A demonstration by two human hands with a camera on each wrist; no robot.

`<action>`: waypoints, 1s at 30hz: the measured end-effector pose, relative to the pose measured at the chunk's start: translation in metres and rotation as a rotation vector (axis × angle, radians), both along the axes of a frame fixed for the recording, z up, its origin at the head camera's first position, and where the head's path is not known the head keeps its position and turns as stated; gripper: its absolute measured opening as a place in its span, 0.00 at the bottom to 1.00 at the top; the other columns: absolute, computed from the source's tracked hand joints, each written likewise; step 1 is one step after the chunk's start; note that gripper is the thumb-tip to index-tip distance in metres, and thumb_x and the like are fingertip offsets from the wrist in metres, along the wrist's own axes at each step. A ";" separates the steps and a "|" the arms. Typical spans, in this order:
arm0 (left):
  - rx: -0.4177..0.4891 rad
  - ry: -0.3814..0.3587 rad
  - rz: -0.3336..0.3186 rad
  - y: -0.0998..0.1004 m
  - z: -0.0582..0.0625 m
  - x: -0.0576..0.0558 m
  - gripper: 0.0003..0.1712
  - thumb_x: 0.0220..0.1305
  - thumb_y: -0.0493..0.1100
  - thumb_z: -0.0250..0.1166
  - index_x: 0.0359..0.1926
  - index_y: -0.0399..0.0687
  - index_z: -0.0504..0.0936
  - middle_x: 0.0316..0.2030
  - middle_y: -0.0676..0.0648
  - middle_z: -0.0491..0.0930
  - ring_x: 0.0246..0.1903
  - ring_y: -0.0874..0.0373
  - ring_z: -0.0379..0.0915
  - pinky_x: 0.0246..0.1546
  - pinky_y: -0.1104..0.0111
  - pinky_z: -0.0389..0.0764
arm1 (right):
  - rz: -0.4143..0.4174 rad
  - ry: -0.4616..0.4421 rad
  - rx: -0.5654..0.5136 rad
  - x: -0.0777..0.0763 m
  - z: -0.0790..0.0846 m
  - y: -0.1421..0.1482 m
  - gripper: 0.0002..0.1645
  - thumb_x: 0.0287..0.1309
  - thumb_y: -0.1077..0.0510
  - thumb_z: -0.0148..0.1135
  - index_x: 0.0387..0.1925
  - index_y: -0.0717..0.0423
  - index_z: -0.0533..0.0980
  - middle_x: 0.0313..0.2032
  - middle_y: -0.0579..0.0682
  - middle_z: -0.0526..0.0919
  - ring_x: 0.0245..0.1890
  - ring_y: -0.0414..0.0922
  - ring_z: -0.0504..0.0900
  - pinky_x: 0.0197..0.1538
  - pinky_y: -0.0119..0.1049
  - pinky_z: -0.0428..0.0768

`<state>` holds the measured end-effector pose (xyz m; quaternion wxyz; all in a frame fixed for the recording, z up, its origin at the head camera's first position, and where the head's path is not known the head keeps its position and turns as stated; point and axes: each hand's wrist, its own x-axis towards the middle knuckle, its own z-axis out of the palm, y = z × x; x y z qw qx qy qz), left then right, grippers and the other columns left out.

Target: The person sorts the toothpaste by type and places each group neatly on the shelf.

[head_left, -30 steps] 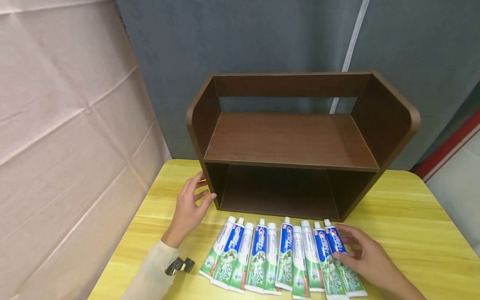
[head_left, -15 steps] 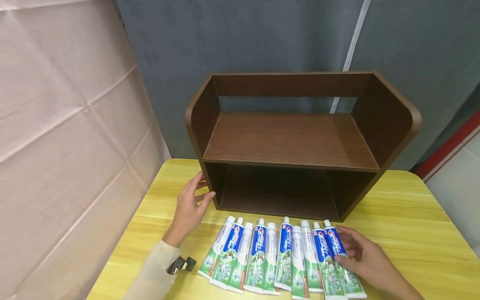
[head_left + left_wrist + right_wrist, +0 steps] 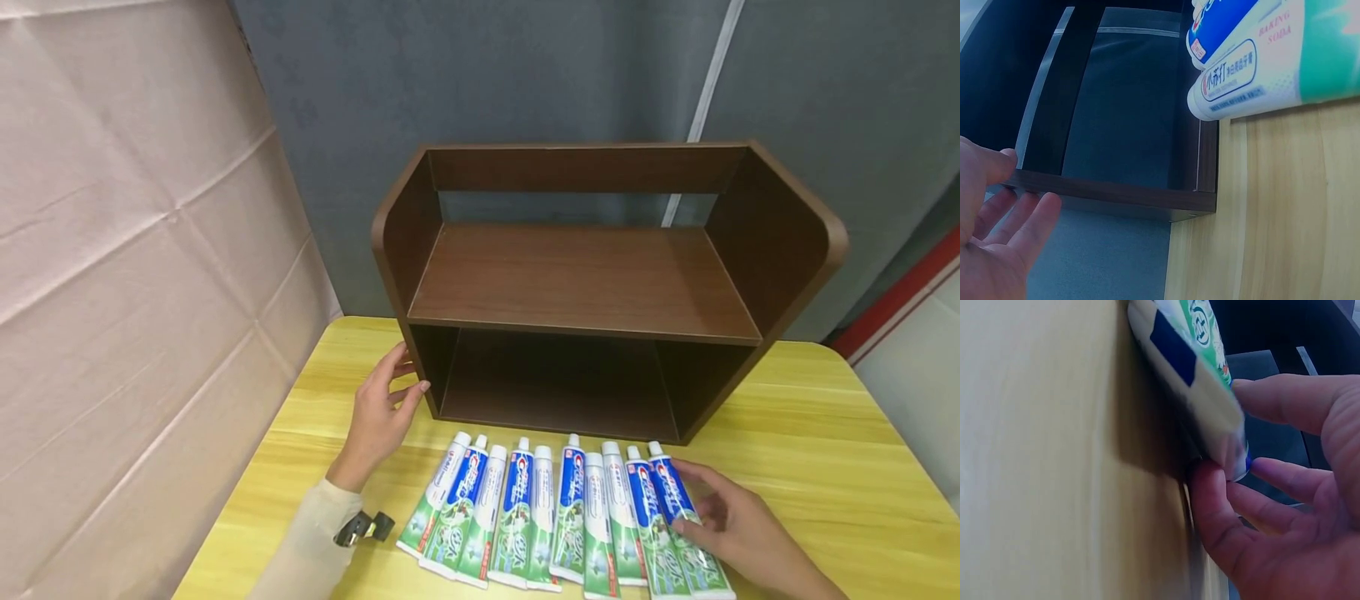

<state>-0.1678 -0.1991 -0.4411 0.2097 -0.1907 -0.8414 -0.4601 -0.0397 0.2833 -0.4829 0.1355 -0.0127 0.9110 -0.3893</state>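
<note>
A row of several toothpaste tubes [image 3: 573, 483] lies side by side on the table, caps toward a dark brown shelf unit [image 3: 581, 279]. My right hand [image 3: 738, 525] holds the rightmost toothpaste tube [image 3: 670, 487], thumb on its printed face and fingers at its outer side. In the right wrist view that tube [image 3: 1200, 394] is edge-on between thumb and fingers, a shadow beside it on the table. My left hand [image 3: 378, 417] is at the shelf's left side panel, fingers loosely extended along its outside and thumb at the front edge. The left wrist view shows the fingertips [image 3: 1047, 209] right by the panel edge.
The yellow wood-grain table [image 3: 817, 450] extends past the shelf on both sides. A pale cloth [image 3: 150, 292] hangs at the left, and a dark grey curtain [image 3: 525, 75] behind. The shelf has an upper board [image 3: 577, 279] and a lower compartment [image 3: 562, 383].
The right hand and the rightmost tube have shifted very slightly. The left hand stays at the shelf's side panel, and the other tubes lie as before.
</note>
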 end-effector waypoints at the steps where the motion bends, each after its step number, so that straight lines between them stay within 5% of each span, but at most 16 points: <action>1: 0.001 0.002 0.001 0.000 0.000 0.000 0.37 0.69 0.33 0.71 0.76 0.45 0.69 0.62 0.41 0.81 0.57 0.43 0.84 0.45 0.52 0.92 | 0.005 -0.007 -0.004 0.000 0.000 0.001 0.50 0.60 0.46 0.78 0.78 0.54 0.65 0.64 0.58 0.81 0.39 0.33 0.82 0.39 0.27 0.84; 12: 0.002 -0.002 0.012 0.000 0.000 0.000 0.39 0.68 0.33 0.72 0.76 0.51 0.70 0.61 0.43 0.82 0.57 0.43 0.85 0.45 0.51 0.92 | -0.005 -0.080 -0.047 0.006 -0.002 0.005 0.56 0.56 0.45 0.80 0.80 0.55 0.63 0.55 0.49 0.86 0.42 0.35 0.82 0.43 0.27 0.84; 19: 0.001 0.003 0.013 0.001 0.000 -0.001 0.39 0.68 0.34 0.72 0.77 0.53 0.70 0.61 0.42 0.81 0.57 0.43 0.84 0.45 0.50 0.92 | 0.001 -0.125 -0.071 0.007 0.002 0.007 0.58 0.55 0.42 0.81 0.80 0.53 0.63 0.61 0.55 0.84 0.44 0.37 0.84 0.43 0.27 0.86; 30: 0.015 -0.021 0.048 0.005 0.004 -0.003 0.35 0.69 0.37 0.72 0.74 0.45 0.71 0.61 0.40 0.81 0.58 0.41 0.83 0.46 0.47 0.91 | -0.047 -0.171 -0.005 0.005 0.002 0.003 0.43 0.54 0.42 0.81 0.72 0.37 0.75 0.68 0.55 0.79 0.48 0.44 0.81 0.43 0.31 0.84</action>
